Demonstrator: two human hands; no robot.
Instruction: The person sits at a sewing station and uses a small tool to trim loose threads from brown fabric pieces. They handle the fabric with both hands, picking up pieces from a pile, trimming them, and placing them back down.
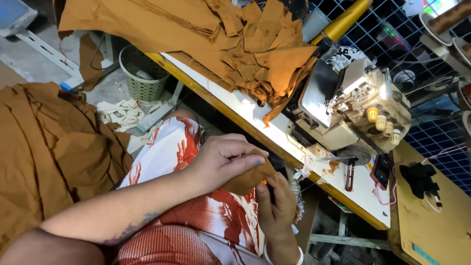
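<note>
Pinching a small brown fabric piece [251, 179], our left hand [223, 159] and right hand [279, 201] work; cut pieces [255, 54] lie stacked beside the sewing machine [358, 108].

Both forearms are seen bare, with no sleeves reaching the wrists, and a faded dark tattoo [130, 229] is marked on the underside of the left forearm near the elbow. A pale band [297, 256] is worn around the right wrist, and the nails of the left hand [223, 159] are kept short with a greyish tint. The lap is covered by a white garment [196, 216] printed with red-orange splashes, its red parts finely ribbed.
</note>
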